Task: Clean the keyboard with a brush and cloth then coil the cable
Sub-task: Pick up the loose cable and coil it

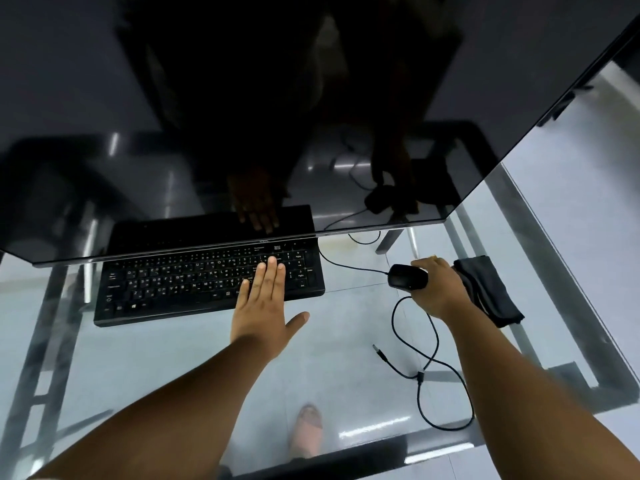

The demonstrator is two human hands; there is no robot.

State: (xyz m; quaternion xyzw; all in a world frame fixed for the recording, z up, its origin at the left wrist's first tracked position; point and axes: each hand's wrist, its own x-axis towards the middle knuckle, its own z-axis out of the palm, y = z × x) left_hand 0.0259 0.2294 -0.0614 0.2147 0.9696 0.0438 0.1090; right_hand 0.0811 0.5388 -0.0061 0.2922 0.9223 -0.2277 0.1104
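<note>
A black keyboard [194, 282] lies on the glass table [173, 351], partly under the monitor's lower edge. My left hand [263, 306] rests flat and open on its right-hand keys, holding nothing. My right hand [438, 289] grips a black, rounded, mouse-shaped object [405, 277] to the right of the keyboard; I cannot tell if it is a mouse or a brush. A thin black cable [429, 362] runs from the keyboard's back right corner to that object, then loops toward me. Its USB plug [380, 354] lies loose on the glass. A folded black cloth [491, 289] lies just right of my right hand.
A large dark monitor [311, 98] leans over the back of the table and reflects my hands. Its stand leg [389, 241] sits behind the mouse-shaped object. The table's metal frame [554, 341] shows through the glass, as does a foot [306, 431] on the floor.
</note>
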